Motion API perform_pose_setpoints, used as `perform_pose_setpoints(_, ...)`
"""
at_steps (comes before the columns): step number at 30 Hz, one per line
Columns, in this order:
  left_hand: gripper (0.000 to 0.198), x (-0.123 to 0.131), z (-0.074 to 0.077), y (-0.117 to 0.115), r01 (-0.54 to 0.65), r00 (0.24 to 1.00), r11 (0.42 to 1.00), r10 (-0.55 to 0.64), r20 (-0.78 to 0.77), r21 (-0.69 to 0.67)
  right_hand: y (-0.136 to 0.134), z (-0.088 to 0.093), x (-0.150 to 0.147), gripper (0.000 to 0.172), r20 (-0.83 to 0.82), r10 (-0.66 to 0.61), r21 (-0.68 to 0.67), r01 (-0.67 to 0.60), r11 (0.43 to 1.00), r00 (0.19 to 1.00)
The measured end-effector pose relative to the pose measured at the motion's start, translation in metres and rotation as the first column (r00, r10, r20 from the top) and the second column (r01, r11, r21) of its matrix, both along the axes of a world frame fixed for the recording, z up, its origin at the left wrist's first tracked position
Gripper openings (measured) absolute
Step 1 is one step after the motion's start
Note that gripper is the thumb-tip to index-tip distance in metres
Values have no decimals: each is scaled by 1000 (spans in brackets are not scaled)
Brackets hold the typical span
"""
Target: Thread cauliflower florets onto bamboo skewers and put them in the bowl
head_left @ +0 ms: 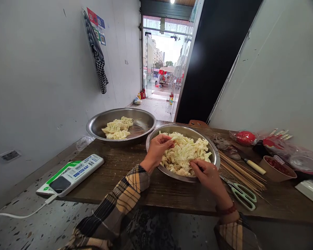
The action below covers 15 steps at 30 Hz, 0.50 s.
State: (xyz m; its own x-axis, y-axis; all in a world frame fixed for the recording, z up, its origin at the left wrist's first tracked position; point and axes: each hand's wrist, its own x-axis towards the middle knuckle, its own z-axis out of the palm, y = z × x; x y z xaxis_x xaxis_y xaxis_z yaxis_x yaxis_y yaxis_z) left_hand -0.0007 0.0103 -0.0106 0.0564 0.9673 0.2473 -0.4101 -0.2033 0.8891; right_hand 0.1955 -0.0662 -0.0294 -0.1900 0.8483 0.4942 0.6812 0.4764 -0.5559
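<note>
Left hand [157, 150] and right hand [205, 174], fingers together, pinch pale cauliflower florets [184, 152] in one round steel bowl [214, 152]; second round steel bowl [120, 111] behind, one bundle of thin wooden skewers [240, 170] and one pair of green-handled scissors [241, 196] to the right.

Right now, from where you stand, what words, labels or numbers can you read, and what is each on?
White-and-green packet: printed characters, too blurred to read.
Coloured cards on the wall: too small to read.
Nothing else shows readable text.
</note>
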Motion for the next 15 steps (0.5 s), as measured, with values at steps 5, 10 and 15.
perform_pose_setpoints(5, 28, -1, -1, 1, 10, 1000, 1000, -10, -18, 13, -1, 2, -1, 38, 1, 0, 2, 0, 1000, 1000)
perform_pose_setpoints(10, 27, -1, -2, 2, -6, 999, 1000, 7, -40, 25, -1, 1, -1, 38, 11, 1, 3, -1, 1000, 1000)
perform_pose_setpoints(15, 25, -1, -2, 2, -22, 998, 999, 24, -62, 35, 0, 1, -1, 38, 14, -3, 19, 3, 1000, 1000)
